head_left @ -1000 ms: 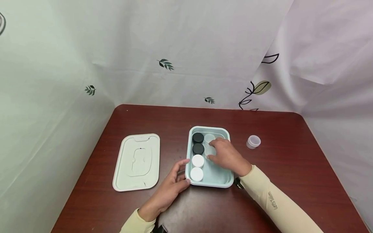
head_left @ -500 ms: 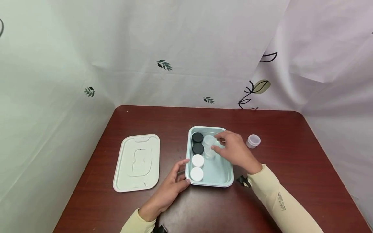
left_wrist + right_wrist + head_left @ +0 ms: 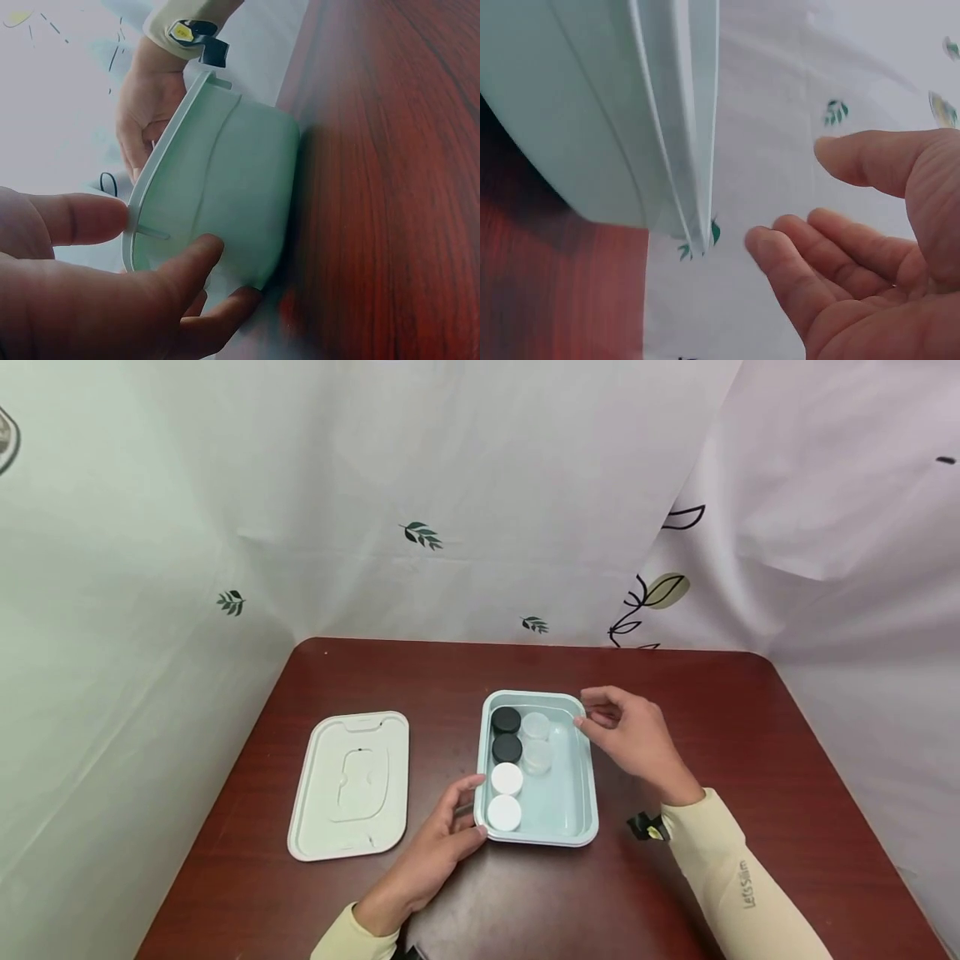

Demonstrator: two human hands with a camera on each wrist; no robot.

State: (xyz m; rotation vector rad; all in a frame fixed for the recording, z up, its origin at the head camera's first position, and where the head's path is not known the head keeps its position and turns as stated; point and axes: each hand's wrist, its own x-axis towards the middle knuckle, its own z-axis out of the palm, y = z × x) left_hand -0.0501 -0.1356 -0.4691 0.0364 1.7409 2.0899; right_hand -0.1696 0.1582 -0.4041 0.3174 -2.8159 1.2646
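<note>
A pale blue-green tray (image 3: 573,793) stands on the table. In it two black-lidded jars (image 3: 506,720) and two white-lidded jars (image 3: 505,813) form a row along the left side. Two clear-lidded jars (image 3: 536,756) sit beside the black ones. My left hand (image 3: 437,847) touches the tray's near left corner; the left wrist view shows its fingertips (image 3: 206,247) against the outer wall and rim. Over the tray's right rim, my right hand (image 3: 633,731) hovers with parted, slightly bent fingers. Nothing lies between them in the right wrist view (image 3: 855,247).
A whitish lid (image 3: 350,785) lies flat on the dark red table (image 3: 442,693), left of the tray. Pale patterned cloth (image 3: 480,485) hangs behind the table and at both sides. The pale cup seen earlier on the right is hidden behind my right hand.
My right hand has moved from the clear-lidded jars rightward to the tray's right rim, leaving both jars in place. My left hand has stayed at the tray's corner.
</note>
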